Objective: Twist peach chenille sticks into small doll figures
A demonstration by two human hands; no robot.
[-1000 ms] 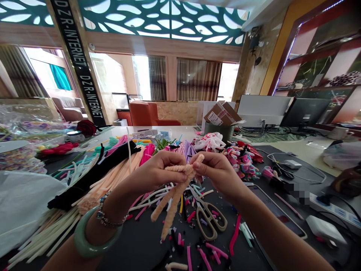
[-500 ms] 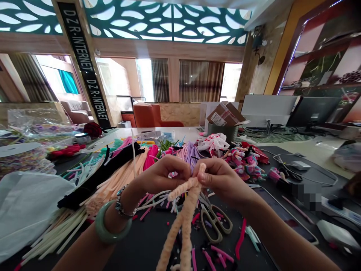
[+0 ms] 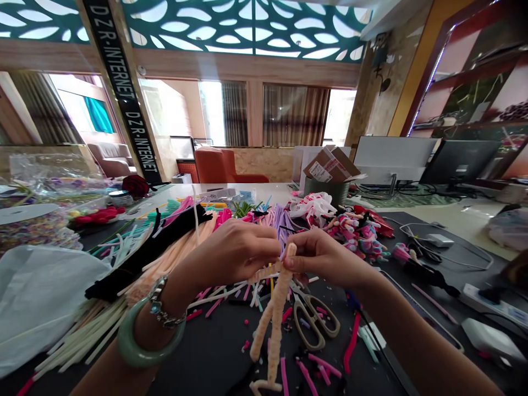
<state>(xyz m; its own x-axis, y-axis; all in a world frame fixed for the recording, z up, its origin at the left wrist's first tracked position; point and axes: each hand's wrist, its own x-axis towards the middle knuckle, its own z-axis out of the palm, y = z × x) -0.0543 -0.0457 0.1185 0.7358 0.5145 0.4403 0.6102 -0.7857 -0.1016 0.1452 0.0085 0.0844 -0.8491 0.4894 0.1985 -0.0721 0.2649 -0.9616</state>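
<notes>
Fingers [image 3: 290, 264] of the right hand [image 3: 325, 258] pinch the top of a peach chenille-stem figure [image 3: 275, 313], while the curled fingers of the left hand [image 3: 233, 253] close over its side piece. The figure hangs above a dark tabletop [image 3: 218, 352], two twisted legs pointing down, just beside scissors [image 3: 315, 322] with beige handles. Cut stem offcuts [image 3: 218, 297] lie scattered beneath it. Black chenille stems [image 3: 144, 247] lie further left, and a heap of multicoloured chenille pieces [image 3: 355, 239] lies beyond the right hand.
</notes>
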